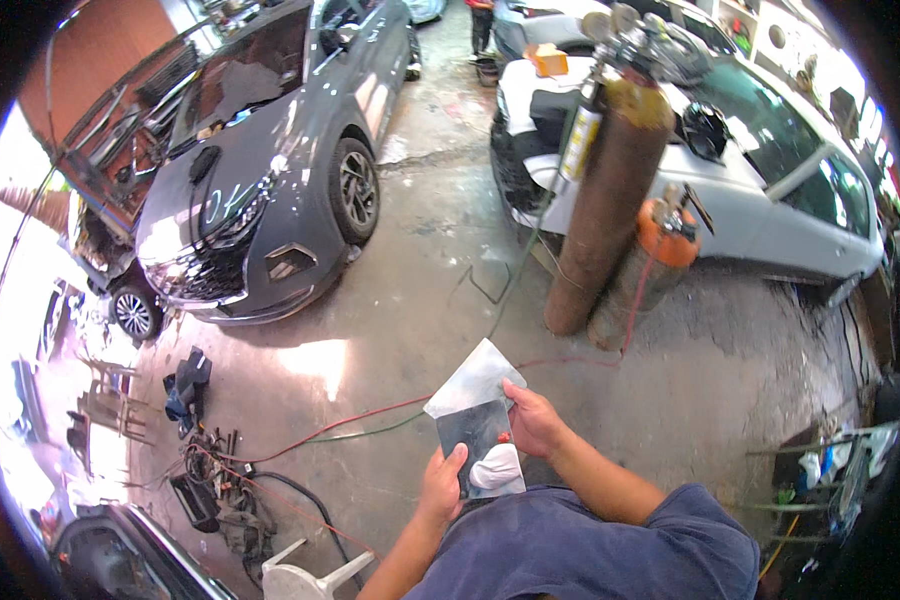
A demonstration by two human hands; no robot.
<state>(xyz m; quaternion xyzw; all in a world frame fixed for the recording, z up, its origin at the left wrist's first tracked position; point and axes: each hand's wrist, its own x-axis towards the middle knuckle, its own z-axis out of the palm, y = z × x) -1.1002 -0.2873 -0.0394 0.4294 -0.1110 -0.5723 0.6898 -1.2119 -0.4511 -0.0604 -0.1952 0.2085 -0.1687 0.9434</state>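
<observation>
In front of my body I hold two flat sheets, one overlapping the other. My left hand (442,486) is closed on the lower edge of a dark grey sheet (460,428), thumb on top. My right hand (533,420) grips the side of a pale, whitish sheet (475,378), its thumb pressed on the face. A bunched white piece (496,468), perhaps cloth or plastic, lies over the lower right of the dark sheet. Just above it shows a small red bit (503,438), too small to name. The fingers under the sheets are hidden.
A dark grey car (300,215) stands ahead left, a silver car (710,190) ahead right. A tall rusty gas cylinder (610,200) and a shorter orange-topped one (660,250) stand upright between. A red hose (370,410) crosses the floor. A white plastic chair (315,575) is near my left.
</observation>
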